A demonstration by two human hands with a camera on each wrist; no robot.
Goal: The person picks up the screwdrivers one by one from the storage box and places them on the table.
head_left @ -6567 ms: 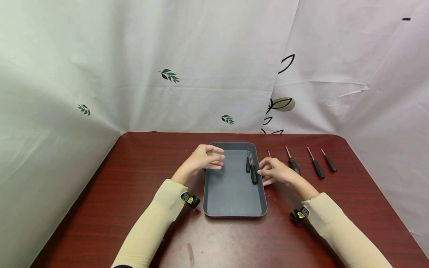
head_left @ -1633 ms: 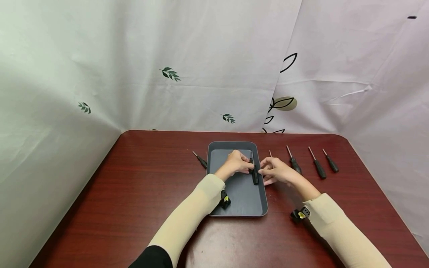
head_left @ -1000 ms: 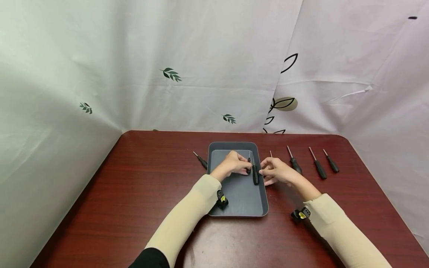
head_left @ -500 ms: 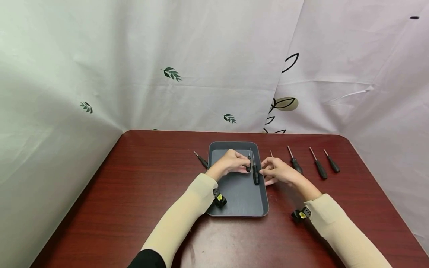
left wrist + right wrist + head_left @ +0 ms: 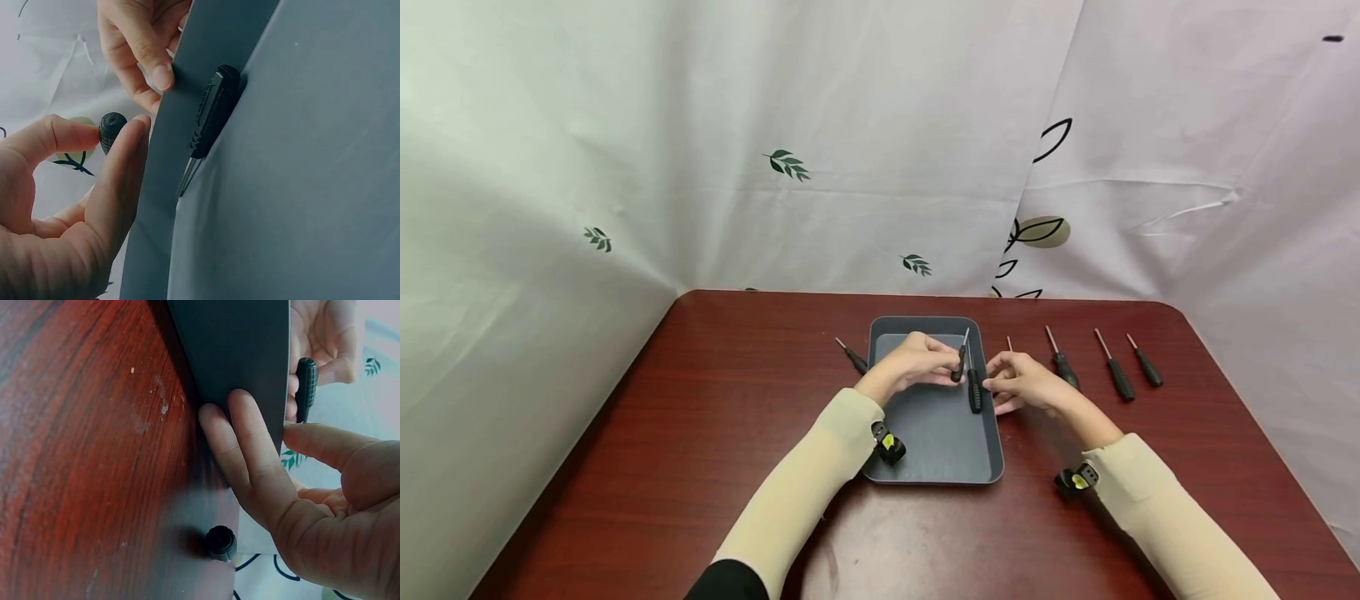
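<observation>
Between thumb and fingers my left hand pinches a small black screwdriver, its shaft pointing up and away, above the grey tray. The left wrist view shows the end of its handle. A larger black-handled screwdriver lies in the tray along the right wall, its shaft toward the far end. My right hand grips the tray's right side. Its thumb comes over the rim, and two fingers lie along the outer wall in the right wrist view.
Right of the tray lie three black-handled screwdrivers. Another screwdriver is mostly hidden behind my right hand. Left of the tray lies one more screwdriver. A patterned white curtain hangs behind the brown table.
My left hand came from the tray's left edge, took hold of the small screwdriver and raised it off the tray floor, tilting it. My right hand stays at the tray's right side.
</observation>
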